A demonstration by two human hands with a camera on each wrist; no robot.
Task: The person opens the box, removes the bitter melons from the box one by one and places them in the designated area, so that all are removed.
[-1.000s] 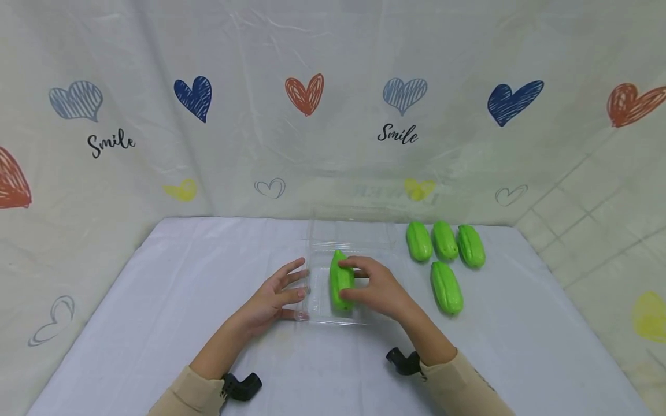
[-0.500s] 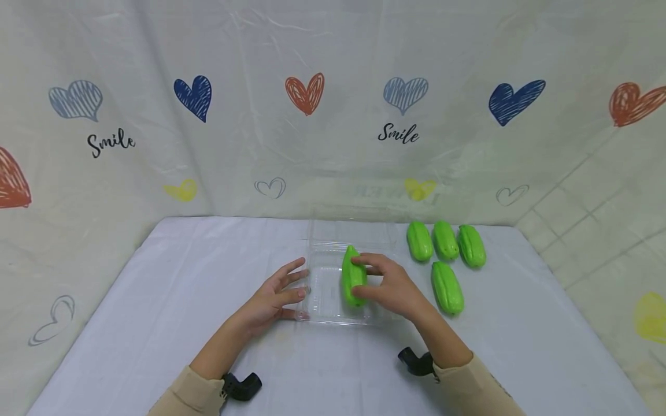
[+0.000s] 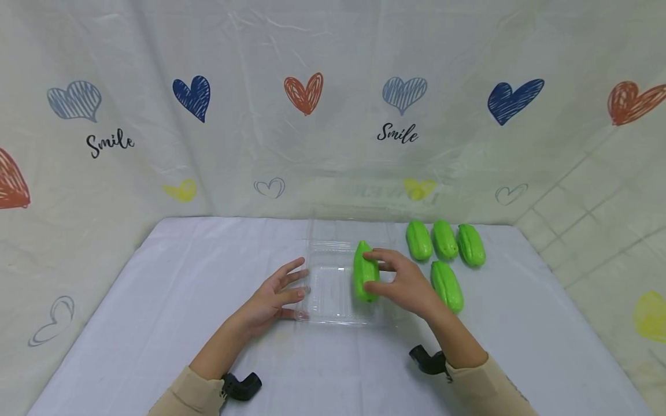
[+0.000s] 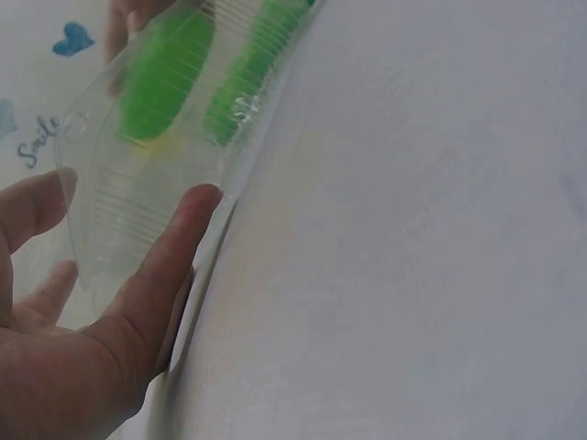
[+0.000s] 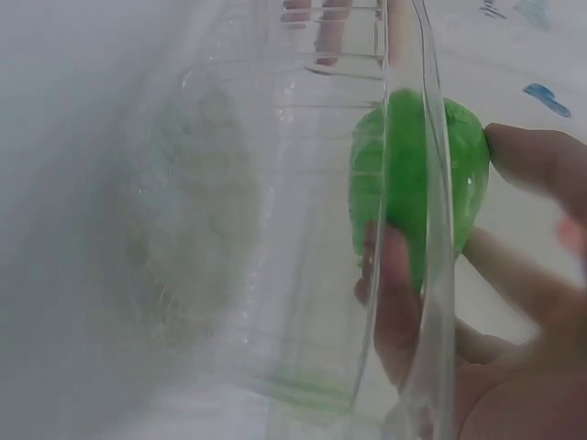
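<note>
A clear plastic clamshell box (image 3: pixel 325 289) stands on the table, its lid (image 3: pixel 351 228) raised at the back. My right hand (image 3: pixel 406 283) pinches a green, ridged toy vegetable (image 3: pixel 366 273) between thumb and fingers, over the right part of the box. In the right wrist view the green vegetable (image 5: pixel 463 165) shows partly through the clear wall and partly past the rim. With fingers spread and fairly straight, my left hand (image 3: pixel 270 300) rests against the box's left side. The left wrist view shows its thumb (image 4: pixel 174 247) along the box edge.
Several similar green vegetables lie right of the box: a group at the back, including the rightmost green vegetable (image 3: pixel 471 245), and one nearer green vegetable (image 3: pixel 446 286) beside my right forearm. A white cloth (image 3: pixel 182 289) covers the table. Behind hangs a curtain (image 3: pixel 343 156) printed with hearts.
My right hand has moved rightward and slightly back with the green vegetable, from the middle of the box toward its right side. My left hand has stayed at the box's left side.
</note>
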